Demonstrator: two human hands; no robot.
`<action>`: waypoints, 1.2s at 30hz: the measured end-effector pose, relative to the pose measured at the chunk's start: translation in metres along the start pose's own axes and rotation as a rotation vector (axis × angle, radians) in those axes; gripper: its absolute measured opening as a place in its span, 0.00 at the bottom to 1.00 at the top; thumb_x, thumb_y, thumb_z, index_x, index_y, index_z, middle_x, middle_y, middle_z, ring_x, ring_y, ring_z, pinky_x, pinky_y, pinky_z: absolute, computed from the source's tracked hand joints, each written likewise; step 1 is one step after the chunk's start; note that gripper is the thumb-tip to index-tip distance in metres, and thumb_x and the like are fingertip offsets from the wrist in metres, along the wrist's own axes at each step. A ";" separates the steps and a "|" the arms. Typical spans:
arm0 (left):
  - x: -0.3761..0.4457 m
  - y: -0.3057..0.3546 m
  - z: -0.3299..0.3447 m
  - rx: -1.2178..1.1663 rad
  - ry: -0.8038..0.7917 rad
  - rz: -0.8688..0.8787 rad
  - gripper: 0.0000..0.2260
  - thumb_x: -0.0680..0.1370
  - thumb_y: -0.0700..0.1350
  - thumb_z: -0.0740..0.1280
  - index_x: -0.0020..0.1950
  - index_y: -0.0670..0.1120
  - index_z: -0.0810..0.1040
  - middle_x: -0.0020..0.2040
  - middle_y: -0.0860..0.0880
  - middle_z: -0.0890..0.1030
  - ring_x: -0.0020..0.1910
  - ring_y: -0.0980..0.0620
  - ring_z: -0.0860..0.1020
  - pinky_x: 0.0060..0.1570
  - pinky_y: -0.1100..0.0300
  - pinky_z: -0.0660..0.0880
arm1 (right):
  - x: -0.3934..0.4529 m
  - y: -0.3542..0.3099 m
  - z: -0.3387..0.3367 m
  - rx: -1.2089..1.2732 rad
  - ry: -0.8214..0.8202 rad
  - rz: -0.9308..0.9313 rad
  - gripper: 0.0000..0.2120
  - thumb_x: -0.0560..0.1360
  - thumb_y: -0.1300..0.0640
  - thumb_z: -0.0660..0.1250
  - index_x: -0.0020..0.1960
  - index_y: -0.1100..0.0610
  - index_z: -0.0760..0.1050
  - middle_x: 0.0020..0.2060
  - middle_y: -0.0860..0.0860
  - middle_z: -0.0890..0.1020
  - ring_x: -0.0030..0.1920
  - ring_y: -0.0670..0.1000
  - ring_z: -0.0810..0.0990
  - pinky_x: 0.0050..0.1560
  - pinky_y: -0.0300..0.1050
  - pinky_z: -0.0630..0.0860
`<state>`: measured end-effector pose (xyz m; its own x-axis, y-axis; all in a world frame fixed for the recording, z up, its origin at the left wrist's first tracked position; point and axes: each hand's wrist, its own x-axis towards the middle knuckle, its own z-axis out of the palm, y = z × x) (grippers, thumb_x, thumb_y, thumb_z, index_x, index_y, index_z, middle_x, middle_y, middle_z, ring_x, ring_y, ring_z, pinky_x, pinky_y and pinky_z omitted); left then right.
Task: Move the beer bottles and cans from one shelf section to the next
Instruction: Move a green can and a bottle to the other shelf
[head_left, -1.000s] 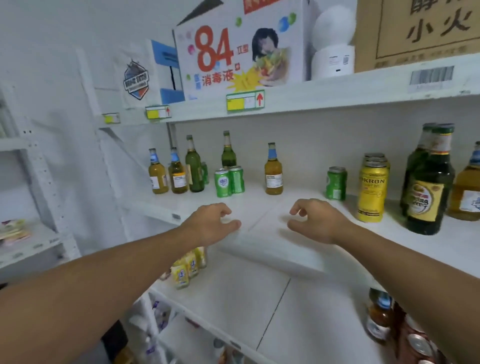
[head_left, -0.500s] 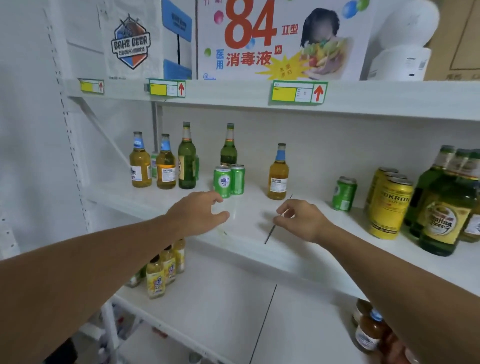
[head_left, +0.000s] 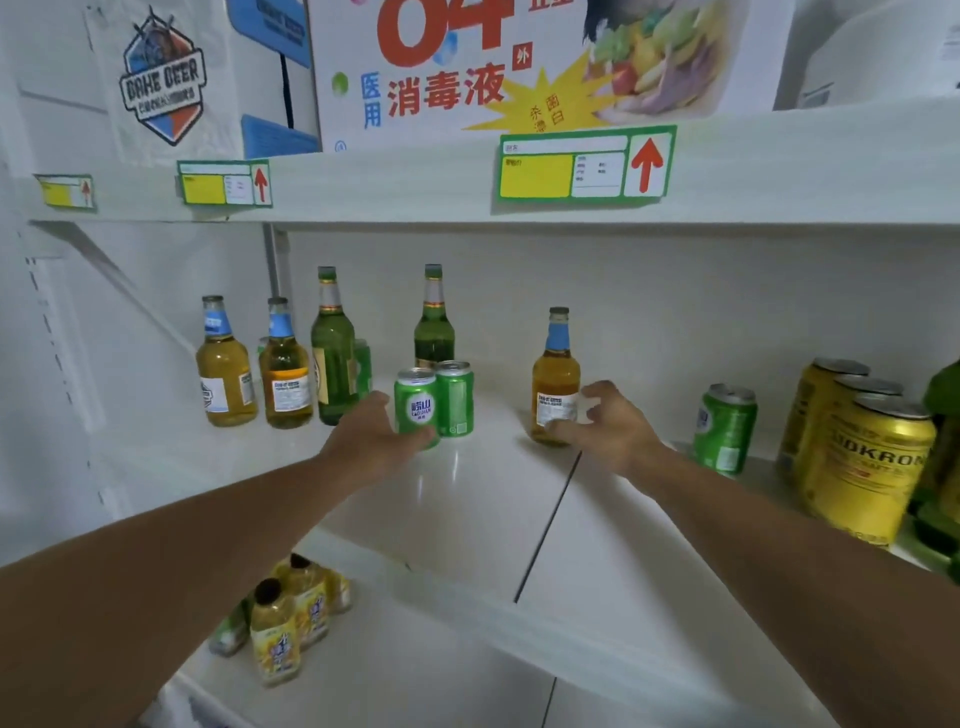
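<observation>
On the middle white shelf (head_left: 467, 519), my left hand (head_left: 371, 439) wraps a green can (head_left: 415, 397): fingers on its left side, thumb across its lower front. A second green can (head_left: 457, 400) stands touching it on the right. My right hand (head_left: 610, 431) curls round the base of an amber bottle with a blue neck label (head_left: 556, 364), thumb in front and fingers at its right side. Further left stand two more amber bottles (head_left: 226, 374) (head_left: 285, 379) and a tall green bottle (head_left: 332, 353). Another green bottle (head_left: 434, 327) stands behind the cans.
Right of the shelf seam (head_left: 545, 525) stand a green can (head_left: 724, 428), several yellow cans (head_left: 867, 467) and a dark green bottle (head_left: 943, 467) at the frame edge. The upper shelf (head_left: 389, 187) carries boxes. Small yellow drink bottles (head_left: 280, 634) sit on the lower shelf.
Both hands reached forward across the shelf. The left hand has arrived at the front green can, the right at the lone amber bottle. The view moved closer and to the left.
</observation>
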<state>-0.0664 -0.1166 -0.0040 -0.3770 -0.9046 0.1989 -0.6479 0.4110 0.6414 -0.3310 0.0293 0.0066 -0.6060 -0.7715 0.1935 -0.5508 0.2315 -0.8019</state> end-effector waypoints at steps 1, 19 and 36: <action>0.011 -0.003 0.005 -0.059 0.017 -0.047 0.46 0.75 0.62 0.78 0.85 0.43 0.62 0.79 0.44 0.72 0.75 0.42 0.73 0.67 0.49 0.74 | 0.011 0.001 0.004 0.004 0.017 0.011 0.40 0.71 0.45 0.83 0.76 0.51 0.67 0.63 0.52 0.78 0.64 0.55 0.79 0.62 0.48 0.77; 0.062 -0.030 0.046 -0.313 0.141 -0.007 0.31 0.73 0.59 0.81 0.72 0.49 0.79 0.65 0.54 0.84 0.59 0.54 0.82 0.53 0.59 0.77 | 0.092 0.025 0.052 0.154 0.149 -0.097 0.38 0.69 0.45 0.85 0.70 0.50 0.68 0.53 0.47 0.81 0.50 0.52 0.81 0.52 0.46 0.76; 0.056 -0.075 -0.032 -0.427 -0.073 0.249 0.18 0.70 0.57 0.84 0.53 0.53 0.83 0.51 0.55 0.88 0.50 0.55 0.86 0.52 0.53 0.84 | -0.025 -0.045 0.085 0.161 0.295 -0.083 0.34 0.65 0.46 0.87 0.66 0.46 0.74 0.55 0.45 0.85 0.55 0.47 0.85 0.60 0.54 0.84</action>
<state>-0.0178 -0.2018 -0.0169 -0.5407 -0.7686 0.3419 -0.2094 0.5166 0.8302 -0.2424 -0.0123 -0.0106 -0.7157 -0.5741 0.3978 -0.5218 0.0609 -0.8509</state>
